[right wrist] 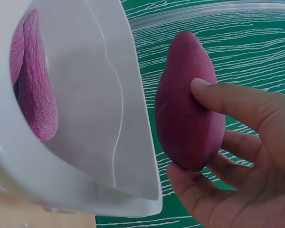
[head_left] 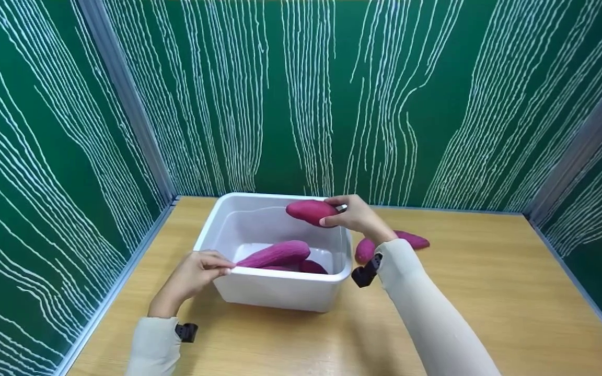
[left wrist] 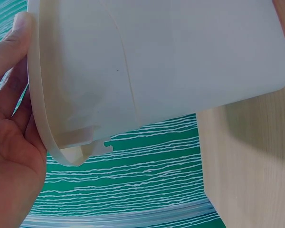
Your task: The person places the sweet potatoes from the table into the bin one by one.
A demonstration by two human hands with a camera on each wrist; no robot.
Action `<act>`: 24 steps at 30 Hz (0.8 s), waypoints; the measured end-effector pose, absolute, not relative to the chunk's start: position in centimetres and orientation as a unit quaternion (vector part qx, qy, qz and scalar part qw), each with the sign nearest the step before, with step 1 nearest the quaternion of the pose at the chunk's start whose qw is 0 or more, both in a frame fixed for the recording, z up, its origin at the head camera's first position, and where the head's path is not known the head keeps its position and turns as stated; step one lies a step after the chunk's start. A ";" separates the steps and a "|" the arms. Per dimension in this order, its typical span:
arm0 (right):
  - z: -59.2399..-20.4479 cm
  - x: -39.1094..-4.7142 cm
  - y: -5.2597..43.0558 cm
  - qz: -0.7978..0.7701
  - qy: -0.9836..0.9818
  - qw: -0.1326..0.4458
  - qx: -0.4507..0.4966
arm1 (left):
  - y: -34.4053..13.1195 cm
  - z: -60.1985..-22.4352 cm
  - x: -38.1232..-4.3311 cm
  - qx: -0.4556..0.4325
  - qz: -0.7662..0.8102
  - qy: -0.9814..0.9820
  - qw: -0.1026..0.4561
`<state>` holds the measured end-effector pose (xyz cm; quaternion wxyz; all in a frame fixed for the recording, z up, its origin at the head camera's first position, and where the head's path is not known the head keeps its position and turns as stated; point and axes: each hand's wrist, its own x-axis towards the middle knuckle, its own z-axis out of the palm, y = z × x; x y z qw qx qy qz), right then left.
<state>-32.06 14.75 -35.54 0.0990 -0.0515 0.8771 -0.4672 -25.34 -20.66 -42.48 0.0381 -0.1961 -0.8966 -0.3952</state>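
Observation:
My right hand grips a smooth reddish-purple sweet potato over the right back part of a white plastic bin. The right wrist view shows my thumb across the side of that sweet potato and my fingers behind and under it. At the bin's front left corner, my left hand pinches the rim, thumb outside. Inside the bin lies a long, wrinkled purple sweet potato, its thin tip right at my left fingertips. Under it, partly hidden by the front wall, is a darker red one.
Right of the bin, more purple sweet potatoes lie on the wooden table, partly hidden behind my right wrist. Green panels with white wavy lines stand around the back and sides, joined by grey metal posts.

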 end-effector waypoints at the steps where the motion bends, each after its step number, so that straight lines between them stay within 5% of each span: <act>1: -35.6 -32.1 14.7 -0.469 0.876 0.099 -0.050 | -20.7 -42.5 -25.3 -0.196 -0.396 -0.896 0.037; 24: -36.5 -32.9 13.1 -0.469 0.875 0.095 -0.069 | -20.7 -42.5 -25.3 -0.184 -0.401 -0.897 0.031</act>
